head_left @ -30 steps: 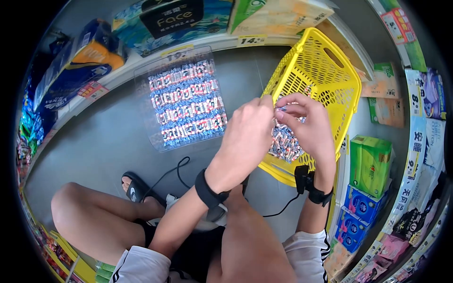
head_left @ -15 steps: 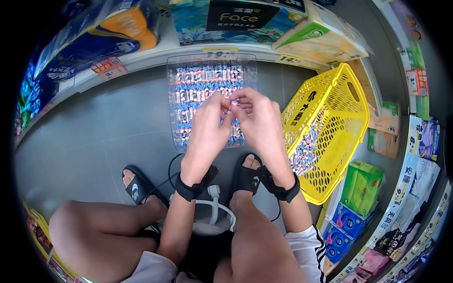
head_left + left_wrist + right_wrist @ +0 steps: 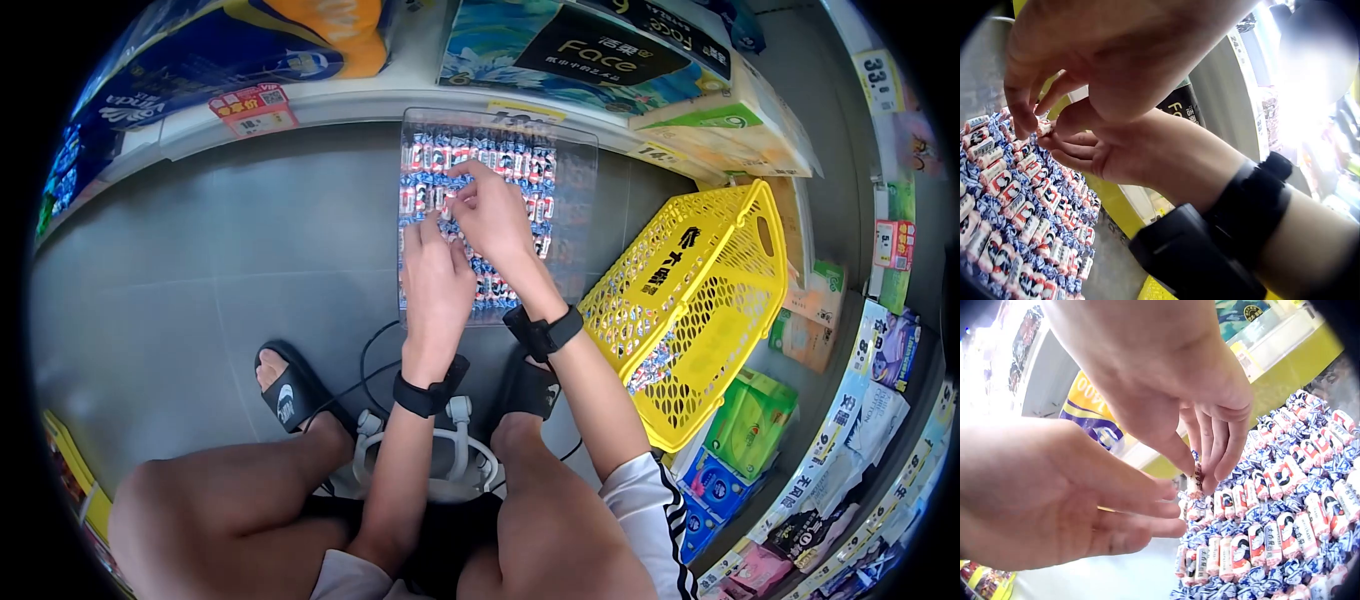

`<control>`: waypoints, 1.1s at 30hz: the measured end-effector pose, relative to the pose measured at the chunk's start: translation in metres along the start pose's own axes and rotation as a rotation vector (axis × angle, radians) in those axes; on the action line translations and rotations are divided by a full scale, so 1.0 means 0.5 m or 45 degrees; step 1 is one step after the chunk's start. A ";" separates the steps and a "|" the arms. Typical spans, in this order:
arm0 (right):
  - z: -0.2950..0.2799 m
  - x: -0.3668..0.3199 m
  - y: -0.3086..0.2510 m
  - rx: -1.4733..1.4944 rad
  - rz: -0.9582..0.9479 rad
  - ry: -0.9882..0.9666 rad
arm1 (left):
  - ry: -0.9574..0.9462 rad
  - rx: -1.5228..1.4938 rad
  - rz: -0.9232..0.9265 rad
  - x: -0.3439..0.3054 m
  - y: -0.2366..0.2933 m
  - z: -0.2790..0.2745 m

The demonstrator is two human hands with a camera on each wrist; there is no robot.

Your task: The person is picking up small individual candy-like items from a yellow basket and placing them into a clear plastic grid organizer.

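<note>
Over a clear plastic tray on the floor, both hands work close together. In the right wrist view my right hand pinches a small wrapped candy between thumb and fingers, at the end of a row. Beside it, my left hand has its fingers extended, tips near the same candy. The left wrist view shows its thumb and index finger apart. Rows of wrapped candies, white and red with blue twisted ends, fill the tray's left and middle parts; the hands hide some of them.
A yellow perforated basket stands to the right, with loose candies inside. Shelves with tissue packs border the far side. Feet in black slippers and a black cable are near the tray's front.
Both hands have moved left from over the basket to the tray. They were together at first; now the left hand's fingers have parted from the candy, while the right hand lowers it at the rows.
</note>
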State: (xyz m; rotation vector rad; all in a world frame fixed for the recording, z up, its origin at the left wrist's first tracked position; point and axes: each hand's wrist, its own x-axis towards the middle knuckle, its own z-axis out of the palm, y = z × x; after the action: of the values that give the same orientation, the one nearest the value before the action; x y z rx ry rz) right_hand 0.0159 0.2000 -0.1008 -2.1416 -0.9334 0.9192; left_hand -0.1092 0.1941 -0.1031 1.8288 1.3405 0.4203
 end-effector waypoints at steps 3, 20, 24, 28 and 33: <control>0.040 0.030 0.030 -0.115 -0.060 0.059 | 0.008 0.030 -0.002 -0.009 -0.007 0.007; 0.098 0.052 0.065 -0.065 -0.107 0.095 | 0.000 0.049 0.034 -0.007 -0.021 0.022; 0.101 0.050 0.064 -0.059 -0.107 0.123 | -0.060 0.107 0.084 -0.004 -0.028 0.018; 0.102 0.049 0.067 -0.046 -0.109 0.130 | -0.171 0.113 0.049 0.002 -0.028 0.013; 0.103 0.043 0.066 -0.053 -0.092 0.135 | -0.215 0.152 0.040 0.001 -0.034 0.015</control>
State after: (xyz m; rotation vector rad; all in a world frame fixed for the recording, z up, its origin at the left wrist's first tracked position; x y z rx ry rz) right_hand -0.0016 0.2119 -0.1618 -2.1546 -0.9774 0.7495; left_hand -0.1148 0.1935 -0.1209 1.9390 1.2452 0.2002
